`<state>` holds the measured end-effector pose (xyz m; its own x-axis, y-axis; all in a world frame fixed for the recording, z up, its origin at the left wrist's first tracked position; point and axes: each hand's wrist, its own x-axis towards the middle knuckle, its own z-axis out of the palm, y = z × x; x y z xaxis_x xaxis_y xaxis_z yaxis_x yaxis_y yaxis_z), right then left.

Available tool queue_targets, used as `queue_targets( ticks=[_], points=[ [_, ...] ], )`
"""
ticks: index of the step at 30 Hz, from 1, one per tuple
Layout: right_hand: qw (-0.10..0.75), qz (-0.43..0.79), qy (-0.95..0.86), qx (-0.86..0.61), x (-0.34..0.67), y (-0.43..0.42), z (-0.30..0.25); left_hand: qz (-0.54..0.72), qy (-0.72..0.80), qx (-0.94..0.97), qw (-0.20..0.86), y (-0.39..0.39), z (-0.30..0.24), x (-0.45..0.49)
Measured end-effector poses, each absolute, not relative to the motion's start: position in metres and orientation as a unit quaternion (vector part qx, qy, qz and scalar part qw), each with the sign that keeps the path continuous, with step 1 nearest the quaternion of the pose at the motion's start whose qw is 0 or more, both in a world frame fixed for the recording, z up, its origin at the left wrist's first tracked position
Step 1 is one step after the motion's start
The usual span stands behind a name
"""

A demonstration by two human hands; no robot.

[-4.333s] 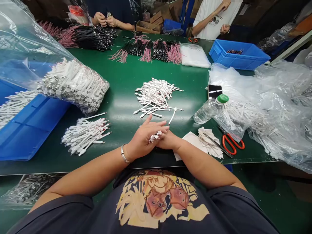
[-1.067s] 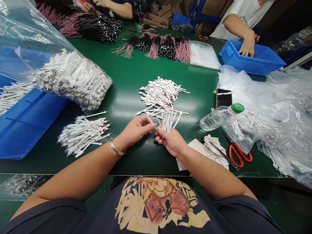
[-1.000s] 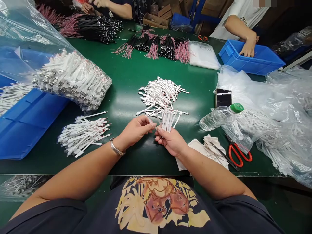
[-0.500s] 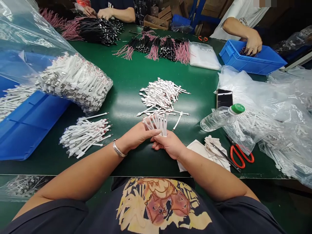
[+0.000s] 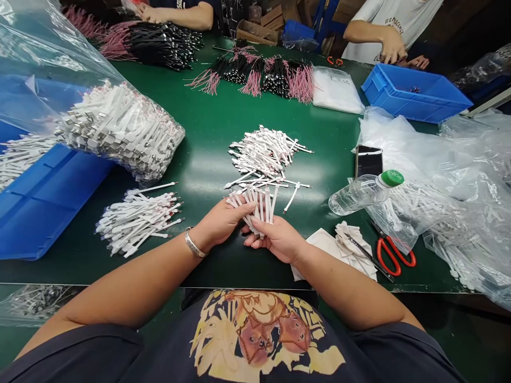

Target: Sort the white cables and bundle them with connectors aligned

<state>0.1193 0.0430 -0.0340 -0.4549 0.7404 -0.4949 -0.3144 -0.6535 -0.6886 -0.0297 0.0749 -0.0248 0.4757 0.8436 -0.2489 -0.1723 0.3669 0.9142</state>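
Between my two hands is a fanned bundle of short white cables, several of them spread side by side. My left hand grips the bundle from the left, thumb laid across the strips. From the right, my right hand pinches the lower ends, thumb on top and fingers curled beneath. Just beyond my hands lies a loose pile of the same white cables, and a single white cable rests right of the bundle. A second pile of white cables lies left of my left forearm.
Left are a blue bin and a clear bag of white cables. Right stand a bottle, a phone, red-handled scissors, tweezers and plastic bags. Opposite, two people sit by black-and-pink cables and a blue box.
The cables in my hands are spread wider, and my left thumb has moved up across them. The co-worker at the right has lifted a hand out of the blue box.
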Motion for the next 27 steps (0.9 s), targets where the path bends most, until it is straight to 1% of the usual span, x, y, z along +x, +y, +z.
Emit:
queue_targets(
  ticks=[8,22,27],
  points=[
    [0.323,0.817,-0.254,-0.404,0.1201,0.0434,-0.0323,0.355,0.389,0.427,0.735,0.0745,-0.0240,-0.0280],
    [0.311,0.833,-0.242,-0.388,0.1221,0.0440,-0.0327,0.351,0.380,0.376,0.768,0.0745,-0.0203,-0.0278],
    [0.310,0.835,-0.241,-0.385,0.1222,0.0442,-0.0339,0.360,0.384,0.388,0.757,0.0747,-0.0207,-0.0277]
  ],
)
